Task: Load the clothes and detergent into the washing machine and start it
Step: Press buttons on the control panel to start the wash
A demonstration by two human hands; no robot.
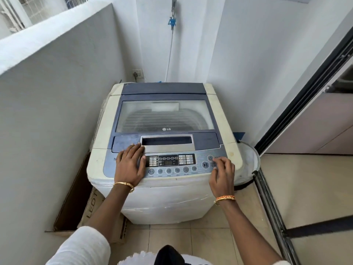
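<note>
Both hands sit on the washer (164, 192) panel: my left hand (130, 165) lies flat, fingers spread by the lid handle (167, 141); my right hand (222, 174), loosely curled, holds nothing, fingertip by the power button (210, 158). Lid closed, display dark. A stray press could hit start/pause (205, 165) instead.

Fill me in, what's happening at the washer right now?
A person stands at the white and blue top-loading washing machine, whose glass-windowed lid is down. The left hand rests flat on the control panel beside the lid handle. The right hand reaches its fingers to the round power button. The panel's display looks unlit.
</note>
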